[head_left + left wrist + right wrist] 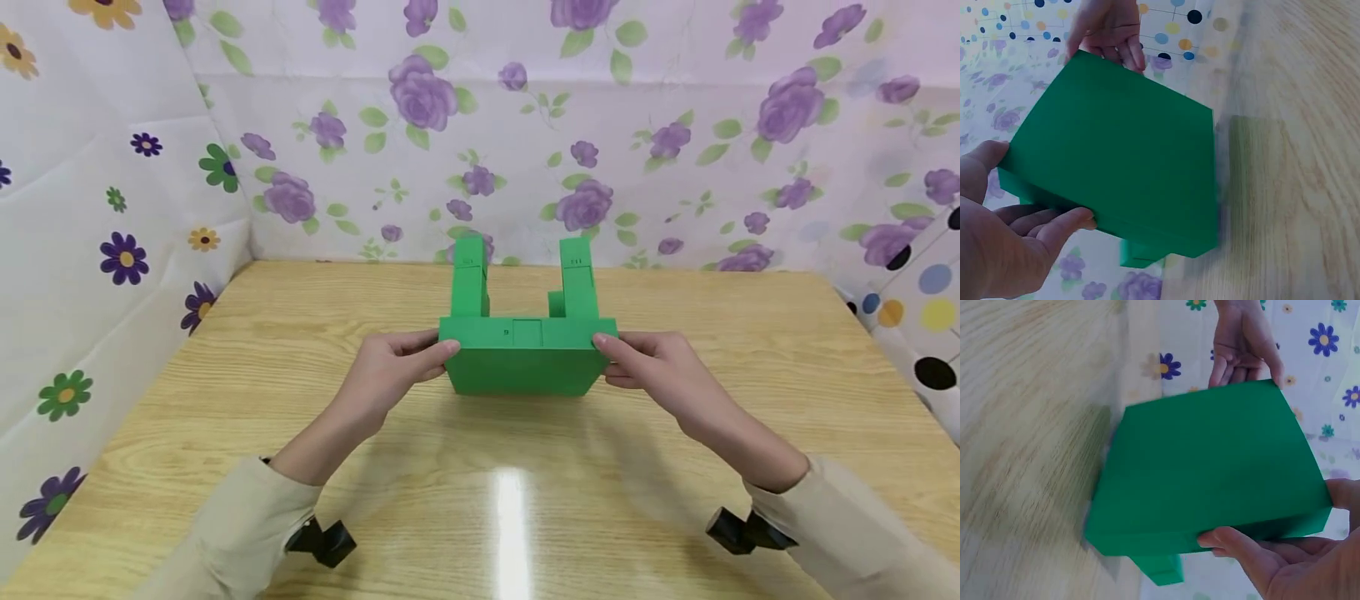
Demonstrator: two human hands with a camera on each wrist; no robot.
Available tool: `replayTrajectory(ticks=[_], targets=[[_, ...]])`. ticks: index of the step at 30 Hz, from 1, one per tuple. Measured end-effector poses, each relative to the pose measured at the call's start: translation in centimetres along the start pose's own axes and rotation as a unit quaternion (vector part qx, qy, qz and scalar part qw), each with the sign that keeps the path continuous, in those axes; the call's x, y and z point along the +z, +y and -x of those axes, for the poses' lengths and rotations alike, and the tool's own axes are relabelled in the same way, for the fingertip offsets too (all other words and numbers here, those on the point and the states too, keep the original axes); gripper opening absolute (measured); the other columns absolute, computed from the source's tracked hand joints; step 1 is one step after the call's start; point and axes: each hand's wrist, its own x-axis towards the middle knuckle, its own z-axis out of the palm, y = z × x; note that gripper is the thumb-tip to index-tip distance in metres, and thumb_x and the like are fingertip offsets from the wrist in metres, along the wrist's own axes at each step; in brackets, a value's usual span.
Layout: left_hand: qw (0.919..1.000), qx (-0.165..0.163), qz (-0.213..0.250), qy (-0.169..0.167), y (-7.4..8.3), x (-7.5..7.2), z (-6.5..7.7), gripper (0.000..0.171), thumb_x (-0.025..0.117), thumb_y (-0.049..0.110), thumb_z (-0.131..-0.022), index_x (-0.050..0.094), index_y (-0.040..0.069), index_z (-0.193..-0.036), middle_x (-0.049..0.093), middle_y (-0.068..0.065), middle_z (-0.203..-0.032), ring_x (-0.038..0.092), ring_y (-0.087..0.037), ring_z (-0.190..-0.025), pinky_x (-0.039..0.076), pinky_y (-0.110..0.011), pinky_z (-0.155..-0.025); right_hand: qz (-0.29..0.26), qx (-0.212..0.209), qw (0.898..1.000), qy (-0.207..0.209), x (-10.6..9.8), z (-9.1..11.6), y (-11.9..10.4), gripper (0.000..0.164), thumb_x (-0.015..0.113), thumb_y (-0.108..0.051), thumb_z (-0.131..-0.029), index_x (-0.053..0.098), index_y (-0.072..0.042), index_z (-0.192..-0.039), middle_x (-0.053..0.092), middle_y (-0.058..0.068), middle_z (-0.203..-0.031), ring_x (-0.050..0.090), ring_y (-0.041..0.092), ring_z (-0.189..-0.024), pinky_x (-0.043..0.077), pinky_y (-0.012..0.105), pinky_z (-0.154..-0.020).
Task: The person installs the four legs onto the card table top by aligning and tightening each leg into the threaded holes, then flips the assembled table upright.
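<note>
A green box-like piece (525, 371) with a broad flat face and two arms reaching toward the back is between my two hands. Small dark marks show on its rim and arms. My left hand (397, 367) pinches its left upper corner, thumb on the near edge and fingers behind. At the opposite corner my right hand (652, 367) grips it the same way. In the left wrist view the broad face (1116, 150) tilts, its lower edge close to the tabletop; whether it touches I cannot tell. The right wrist view shows the same face (1210, 469) from the other side.
The wooden table (315, 500) stretches around the green piece. A cloth with purple flowers (420, 92) hangs behind, one with colourful flowers (90, 250) at the left, and a dotted cloth (930, 308) at the right. Black devices (330, 542) sit at both wrists.
</note>
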Motion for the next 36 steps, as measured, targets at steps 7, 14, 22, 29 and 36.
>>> replayTrajectory(ticks=[7, 14, 22, 29, 36], targets=[[0.9989, -0.041, -0.018, -0.009, 0.4, -0.5, -1.7, 0.053, 0.068, 0.031, -0.092, 0.058, -0.006, -0.128, 0.054, -0.019, -0.134, 0.065, -0.029, -0.104, 0.039, -0.044, -0.107, -0.018, 0.027, 0.999, -0.007, -0.2, -1.3, 0.4, 0.073, 0.054, -0.045, -0.098, 0.042, 0.014, -0.138, 0.049, 0.032, -0.133, 0.064, 0.035, -0.105, 0.054, 0.037, -0.089], [0.9970, -0.040, -0.060, -0.028, 1.0, -1.0, -2.6, 0.053, 0.065, 0.033, -0.094, 0.059, -0.008, -0.126, 0.057, -0.022, -0.129, 0.066, -0.029, -0.101, 0.047, -0.041, -0.099, -0.028, 0.033, 0.999, -0.017, -0.7, -2.2, 0.0, 0.073, 0.055, -0.045, -0.097, 0.044, 0.015, -0.136, 0.050, 0.033, -0.131, 0.065, 0.035, -0.103, 0.056, 0.036, -0.084], [0.9945, -0.023, -0.102, -0.013, 0.8, -0.9, -2.6, 0.057, 0.064, 0.043, -0.092, 0.062, -0.002, -0.125, 0.062, -0.020, -0.123, 0.068, -0.025, -0.099, 0.045, -0.043, -0.102, -0.020, 0.040, 0.998, -0.037, -1.1, -3.1, -0.2, 0.073, 0.053, -0.044, -0.098, 0.041, 0.017, -0.136, 0.049, 0.037, -0.128, 0.064, 0.037, -0.104, 0.058, 0.040, -0.080], [0.9718, 0.048, -0.228, -0.038, -0.1, -1.6, -2.7, 0.060, 0.061, 0.053, -0.091, 0.062, 0.007, -0.131, 0.064, -0.011, -0.122, 0.062, -0.026, -0.109, 0.052, -0.045, -0.092, 0.016, 0.024, 0.997, -0.077, -1.9, -3.1, 0.6, 0.077, 0.049, -0.051, -0.098, 0.035, 0.010, -0.144, 0.044, 0.031, -0.138, 0.059, 0.038, -0.113, 0.058, 0.044, -0.078], [0.9737, 0.131, -0.184, -0.028, -3.4, -1.5, -2.1, 0.068, 0.073, 0.027, -0.088, 0.043, 0.006, -0.145, 0.057, -0.014, -0.131, 0.053, -0.030, -0.122, 0.044, -0.046, -0.102, 0.076, -0.095, 0.991, -0.061, -1.5, -3.4, 4.5, 0.069, 0.065, -0.030, -0.095, 0.034, 0.004, -0.146, 0.046, 0.025, -0.139, 0.051, 0.038, -0.123, 0.053, 0.044, -0.091]])
